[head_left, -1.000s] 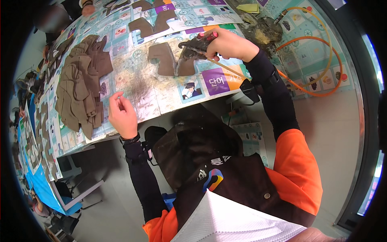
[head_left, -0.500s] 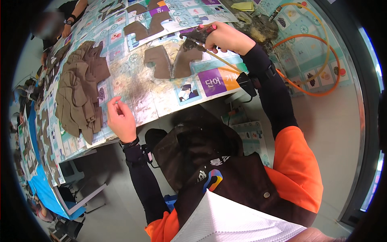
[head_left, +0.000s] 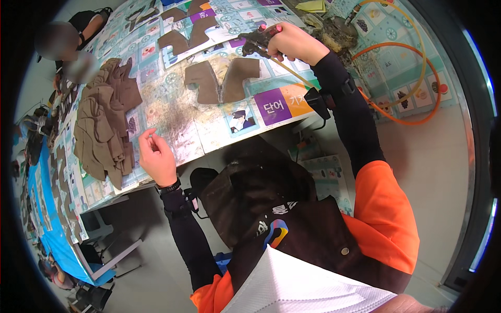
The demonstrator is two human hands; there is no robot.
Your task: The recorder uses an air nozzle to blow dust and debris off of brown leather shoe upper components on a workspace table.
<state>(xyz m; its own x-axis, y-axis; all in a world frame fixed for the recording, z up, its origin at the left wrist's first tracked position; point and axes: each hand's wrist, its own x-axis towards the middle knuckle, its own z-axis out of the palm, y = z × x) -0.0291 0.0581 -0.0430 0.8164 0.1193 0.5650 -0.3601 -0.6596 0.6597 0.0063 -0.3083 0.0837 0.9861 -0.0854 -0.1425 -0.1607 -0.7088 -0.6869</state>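
- Desk (head_left: pixel 194 140): patterned covering, stained around the middle.
- Pile of brown pieces (head_left: pixel 104 128): left side of desk, beyond left hand.
- V-notched brown piece (head_left: pixel 237 78): flat mid-desk, right of pile; pale line along notch edges. Seems best left flat, with even, light passes along those edges.
- Right hand (head_left: pixel 297 44): fingers wrapped around gun handle, at piece's far right.
- Left hand (head_left: pixel 158 159): over near edge, fingers loosely curled, nothing visible in them; cannot tell if tips meet.
- Dark spray gun (head_left: pixel 255 43): yellowish hose (head_left: pixel 289 71) trails nearer; I'd keep it off the piece.
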